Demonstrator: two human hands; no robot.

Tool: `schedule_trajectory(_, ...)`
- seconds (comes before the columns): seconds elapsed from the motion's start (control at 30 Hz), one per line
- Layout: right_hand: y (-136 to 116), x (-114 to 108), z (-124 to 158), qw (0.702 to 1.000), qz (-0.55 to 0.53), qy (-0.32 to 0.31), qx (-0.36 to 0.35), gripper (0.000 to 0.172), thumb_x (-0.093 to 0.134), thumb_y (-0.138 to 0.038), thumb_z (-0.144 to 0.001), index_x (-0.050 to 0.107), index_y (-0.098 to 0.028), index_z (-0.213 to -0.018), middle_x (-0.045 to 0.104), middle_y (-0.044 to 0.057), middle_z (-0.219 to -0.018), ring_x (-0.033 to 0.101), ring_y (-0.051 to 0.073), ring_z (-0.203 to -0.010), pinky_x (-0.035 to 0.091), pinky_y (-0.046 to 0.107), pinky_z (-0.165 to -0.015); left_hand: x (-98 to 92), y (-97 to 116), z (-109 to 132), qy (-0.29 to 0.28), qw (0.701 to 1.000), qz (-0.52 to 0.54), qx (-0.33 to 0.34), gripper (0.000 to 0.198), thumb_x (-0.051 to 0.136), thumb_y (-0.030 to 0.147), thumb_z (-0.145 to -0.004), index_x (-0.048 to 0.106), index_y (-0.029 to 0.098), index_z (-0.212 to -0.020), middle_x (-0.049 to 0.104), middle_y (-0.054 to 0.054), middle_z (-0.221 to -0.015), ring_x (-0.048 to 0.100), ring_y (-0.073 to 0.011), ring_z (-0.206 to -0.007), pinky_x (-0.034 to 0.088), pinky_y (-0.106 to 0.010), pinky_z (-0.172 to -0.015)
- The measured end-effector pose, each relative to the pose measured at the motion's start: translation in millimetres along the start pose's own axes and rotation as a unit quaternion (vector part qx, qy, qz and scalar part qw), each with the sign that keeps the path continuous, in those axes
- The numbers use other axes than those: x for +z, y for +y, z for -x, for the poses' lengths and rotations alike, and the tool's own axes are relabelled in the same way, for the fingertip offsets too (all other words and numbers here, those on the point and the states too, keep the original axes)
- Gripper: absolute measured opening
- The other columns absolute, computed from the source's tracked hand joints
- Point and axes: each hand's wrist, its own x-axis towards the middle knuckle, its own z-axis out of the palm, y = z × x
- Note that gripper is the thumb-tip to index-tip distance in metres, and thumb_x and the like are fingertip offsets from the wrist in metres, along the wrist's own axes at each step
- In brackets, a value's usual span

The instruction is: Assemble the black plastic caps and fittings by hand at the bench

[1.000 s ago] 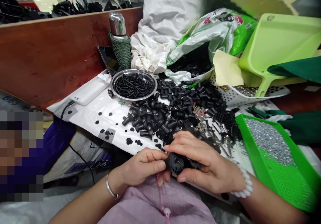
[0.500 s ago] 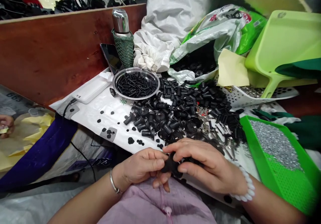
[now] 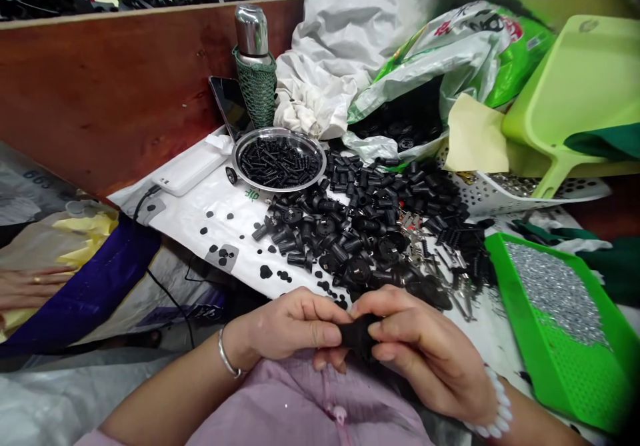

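Note:
A dark black plastic part (image 3: 358, 337) with a wider round end is held between my two hands, low in front of my body. My left hand (image 3: 293, 326) pinches its left end between thumb and fingers. On the other side, my right hand (image 3: 425, 343) grips the wider end with thumb and fingertips. Its exact form is partly covered by the fingers. Just beyond the hands lies a heap of black plastic parts (image 3: 340, 253), some cylindrical, some with round flanges. Thin metal strips (image 3: 457, 286) are mixed in at the heap's right side.
A steel bowl (image 3: 239, 174) of black ribbed pieces stands behind the heap, near a netted flask (image 3: 256, 86) and a phone (image 3: 230, 103). At right lies a green tray (image 3: 560, 373) with small metal pieces. Another person's hand (image 3: 33, 289) rests at far left.
Both hands have moved slightly right with the black part, and the right fingers now close round its wider end. The other person's hand at left reaches further into view.

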Motion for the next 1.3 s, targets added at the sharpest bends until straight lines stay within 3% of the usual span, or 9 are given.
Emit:
schedule_trajectory(0.23,-8,3,-1,0.996,0.014,-0.063,-0.064,0.010,0.040,-0.016,-0.094,0.046,-0.016,-0.102,0.058,0.013,-0.099,0.056,0.019,-0.090,0.049,0.036,-0.077,-1.6,-12,2,-0.099,0.985,0.139,-0.036,0.043,0.070,0.049,-0.068,0.064,0.007,-0.073,0.053,0.000,-0.054,0.042,-0.0048,-0.039,0.032,-0.017,-0.038)
schedule_trajectory(0.37,-9,7,5,0.999,0.027,-0.021,-0.014,0.010,0.041,-0.013,-0.092,0.047,-0.017,-0.100,0.058,0.010,-0.097,0.055,0.016,-0.081,0.048,0.030,-0.067,2.6,-5,8,-0.017,1.000,0.008,0.014,0.039,0.066,0.045,-0.074,0.067,0.009,-0.089,0.057,-0.002,-0.065,0.048,-0.0048,-0.049,0.040,-0.015,-0.048)
schedule_trajectory(0.53,-6,12,14,0.999,0.038,0.031,0.023,0.018,0.045,-0.007,-0.086,0.047,-0.017,-0.101,0.058,0.010,-0.100,0.056,0.017,-0.083,0.049,0.031,-0.069,9.0,5,13,0.051,0.981,-0.162,0.096,0.031,0.058,0.037,-0.082,0.068,0.010,-0.094,0.055,-0.003,-0.074,0.051,-0.0080,-0.061,0.045,-0.019,-0.060)
schedule_trajectory(0.7,-4,7,3,0.997,0.014,0.058,0.053,0.012,0.046,-0.023,-0.093,0.052,-0.021,-0.103,0.062,0.007,-0.099,0.059,0.017,-0.087,0.050,0.030,-0.075,8.4,-2,4,0.040,0.993,-0.052,0.098,0.032,0.059,0.039,-0.081,0.066,0.010,-0.091,0.061,-0.005,-0.072,0.057,-0.0092,-0.058,0.048,-0.020,-0.059)
schedule_trajectory(0.8,-2,3,-1,0.989,-0.031,0.102,0.098,0.032,0.044,-0.038,-0.093,0.047,-0.024,-0.122,0.057,0.011,-0.117,0.058,0.020,-0.096,0.050,0.033,-0.081,7.1,-8,-2,0.035,0.989,0.023,0.141,0.025,0.062,0.031,-0.081,0.064,0.010,-0.094,0.066,-0.008,-0.077,0.063,-0.0109,-0.062,0.050,-0.022,-0.063)
schedule_trajectory(0.9,0,4,1,0.980,-0.064,0.125,0.140,0.031,0.047,-0.032,-0.092,0.050,-0.024,-0.122,0.054,0.011,-0.123,0.056,0.022,-0.104,0.048,0.035,-0.087,4.9,-13,-8,0.016,0.978,0.089,0.190,0.022,0.062,0.025,-0.082,0.058,0.013,-0.099,0.069,-0.008,-0.082,0.067,-0.0128,-0.066,0.052,-0.023,-0.063)
schedule_trajectory(0.97,1,8,3,0.980,-0.078,0.094,0.157,0.024,0.051,-0.027,-0.090,0.058,-0.023,-0.112,0.055,0.010,-0.122,0.052,0.023,-0.111,0.045,0.037,-0.092,4.3,-15,-12,0.003,0.969,0.118,0.216,0.023,0.062,0.025,-0.082,0.053,0.014,-0.100,0.070,-0.008,-0.082,0.068,-0.0136,-0.066,0.052,-0.023,-0.062)
schedule_trajectory(1.1,1,21,5,0.968,-0.141,0.062,0.200,0.017,0.050,-0.026,-0.089,0.066,-0.019,-0.090,0.060,0.010,-0.112,0.050,0.024,-0.112,0.043,0.037,-0.093,9.4,-14,-16,0.012,0.965,0.105,0.239,0.023,0.063,0.025,-0.081,0.047,0.016,-0.094,0.068,-0.003,-0.080,0.067,-0.0117,-0.064,0.052,-0.022,-0.063)
schedule_trajectory(1.3,5,34,9,0.956,-0.180,0.114,0.200,0.021,0.053,-0.023,-0.088,0.065,-0.025,-0.105,0.053,0.007,-0.122,0.049,0.022,-0.113,0.041,0.034,-0.095,13.5,-16,-7,0.116,0.973,0.005,0.201,0.039,0.060,0.019,-0.083,0.040,0.024,-0.117,0.065,-0.001,-0.090,0.063,-0.0125,-0.081,0.049,-0.025,-0.075)
